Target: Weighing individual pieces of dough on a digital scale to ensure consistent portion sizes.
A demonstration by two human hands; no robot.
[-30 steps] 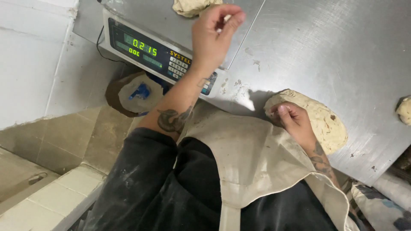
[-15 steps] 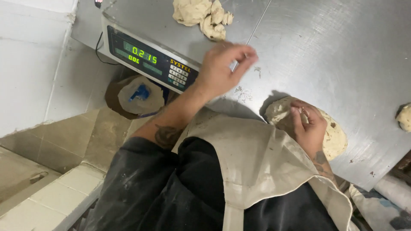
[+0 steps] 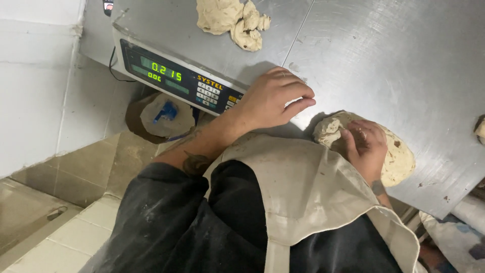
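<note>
- Right hand [image 3: 366,146] lies on the near-left part of a big flattened dough mass [image 3: 391,151], fingers curled down into it and gripping its soft edge; the dough sits on the steel table [image 3: 394,65] at its near edge, right of centre.
- Left hand [image 3: 273,98] hovers palm down, fingers loosely together and slightly bent, holding nothing, just above the table between the scale and the big dough. Contact with the surface cannot be told.
- Digital scale [image 3: 177,76] stands at the left; its steel pan carries several torn dough lumps [image 3: 232,20] at the far side, and the green display is lit.
- Another small piece of dough [image 3: 480,129] shows at the far right edge of the table.
- Beige apron [image 3: 303,192] over dark, floured sleeves; a round lidded tub [image 3: 161,116] sits on the floor below the scale.
- Judgement: the work in hand is portioning. To do it well, the right hand should anchor the mass while pinching a clean piece from the edge, not stretching it thin; the free left hand is well placed to take the piece across.
</note>
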